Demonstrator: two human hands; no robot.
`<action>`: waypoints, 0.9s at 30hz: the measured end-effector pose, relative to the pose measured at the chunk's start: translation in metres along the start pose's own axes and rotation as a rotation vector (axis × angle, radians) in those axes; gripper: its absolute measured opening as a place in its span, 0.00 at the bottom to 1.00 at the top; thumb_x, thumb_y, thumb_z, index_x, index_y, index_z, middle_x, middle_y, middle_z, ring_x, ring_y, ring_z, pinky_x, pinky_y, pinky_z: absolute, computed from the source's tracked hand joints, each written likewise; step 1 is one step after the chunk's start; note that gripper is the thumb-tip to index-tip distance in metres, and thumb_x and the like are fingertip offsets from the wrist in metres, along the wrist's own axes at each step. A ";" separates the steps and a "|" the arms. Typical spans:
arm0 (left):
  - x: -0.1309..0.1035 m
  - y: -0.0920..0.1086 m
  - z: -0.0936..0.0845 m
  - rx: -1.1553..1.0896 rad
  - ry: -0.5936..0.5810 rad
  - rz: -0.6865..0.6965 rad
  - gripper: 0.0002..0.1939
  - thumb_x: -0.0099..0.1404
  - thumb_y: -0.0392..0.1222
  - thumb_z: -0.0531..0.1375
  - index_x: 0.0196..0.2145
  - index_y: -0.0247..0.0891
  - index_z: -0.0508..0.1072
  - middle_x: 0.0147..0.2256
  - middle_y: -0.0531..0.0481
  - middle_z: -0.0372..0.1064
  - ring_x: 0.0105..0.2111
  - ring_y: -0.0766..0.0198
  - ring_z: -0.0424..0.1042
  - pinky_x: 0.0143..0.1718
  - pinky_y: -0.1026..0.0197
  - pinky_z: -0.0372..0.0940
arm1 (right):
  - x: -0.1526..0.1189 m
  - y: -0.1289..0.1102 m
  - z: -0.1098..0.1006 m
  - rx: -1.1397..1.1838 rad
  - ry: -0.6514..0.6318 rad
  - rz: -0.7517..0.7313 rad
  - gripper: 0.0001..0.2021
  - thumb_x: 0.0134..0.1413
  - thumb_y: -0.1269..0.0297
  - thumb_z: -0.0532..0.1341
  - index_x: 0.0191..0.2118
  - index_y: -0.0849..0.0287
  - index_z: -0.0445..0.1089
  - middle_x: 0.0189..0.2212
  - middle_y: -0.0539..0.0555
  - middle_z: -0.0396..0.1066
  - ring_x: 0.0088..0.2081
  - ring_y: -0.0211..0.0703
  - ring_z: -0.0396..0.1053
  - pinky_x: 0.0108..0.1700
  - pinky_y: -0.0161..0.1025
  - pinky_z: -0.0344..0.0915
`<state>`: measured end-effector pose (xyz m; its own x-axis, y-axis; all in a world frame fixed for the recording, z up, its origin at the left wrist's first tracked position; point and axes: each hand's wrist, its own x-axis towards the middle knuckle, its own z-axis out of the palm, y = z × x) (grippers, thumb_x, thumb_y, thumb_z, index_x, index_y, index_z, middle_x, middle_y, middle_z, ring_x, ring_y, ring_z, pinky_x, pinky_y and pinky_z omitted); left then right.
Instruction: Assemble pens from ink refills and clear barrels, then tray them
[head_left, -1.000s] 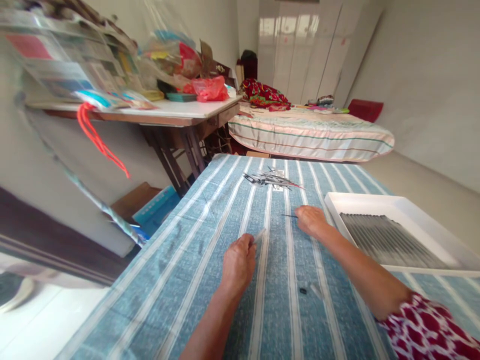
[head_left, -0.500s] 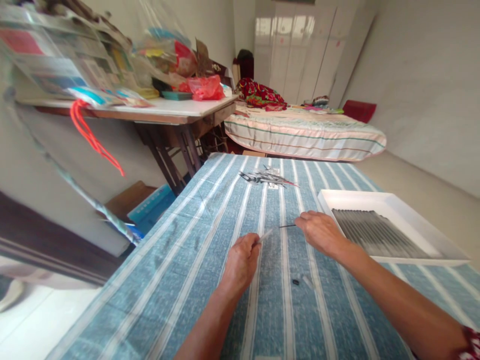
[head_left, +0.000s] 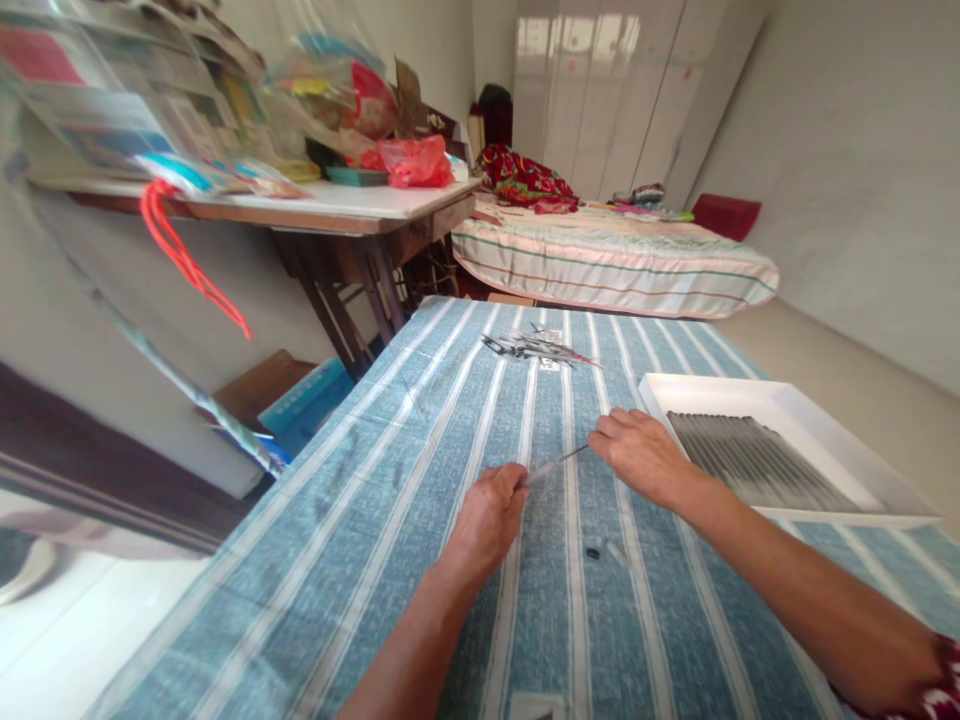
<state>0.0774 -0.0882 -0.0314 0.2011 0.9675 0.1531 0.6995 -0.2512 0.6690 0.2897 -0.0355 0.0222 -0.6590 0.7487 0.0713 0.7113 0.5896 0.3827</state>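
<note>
My left hand point(head_left: 495, 505) is closed around a clear pen barrel point(head_left: 546, 467), whose open end points up and to the right. My right hand point(head_left: 631, 448) pinches a thin dark pen refill point(head_left: 576, 452). The refill's near tip meets the barrel's end and appears to be inside it; how deep I cannot tell. Below the hands, a small black piece point(head_left: 593, 553) and a small clear piece point(head_left: 616, 553) lie on the striped tablecloth point(head_left: 420, 520).
To the right, a white tray point(head_left: 810, 400) holds a row of thin dark sticks point(head_left: 757, 460). A loose pile of dark, thin pieces point(head_left: 536, 347) lies at the back. Beyond are a cluttered side table point(head_left: 360, 212) and a bed point(head_left: 615, 255).
The refill and barrel were apart with a small gap; now they are in line and touching. My hands have moved only slightly, and the view has shifted a little.
</note>
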 end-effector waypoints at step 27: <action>-0.003 0.024 -0.005 -1.030 -0.043 -0.228 0.09 0.54 0.38 0.61 0.33 0.36 0.66 0.30 0.50 0.73 0.29 0.67 0.69 0.30 0.64 0.63 | -0.057 -0.038 0.006 0.607 -0.193 0.055 0.10 0.54 0.68 0.55 0.24 0.58 0.67 0.26 0.50 0.70 0.32 0.40 0.68 0.34 0.35 0.57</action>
<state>0.0901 -0.0967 -0.0118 0.1762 0.9822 -0.0659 -0.1924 0.1000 0.9762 0.3017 -0.0982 -0.0020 -0.6018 0.7906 -0.1132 0.7921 0.5727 -0.2112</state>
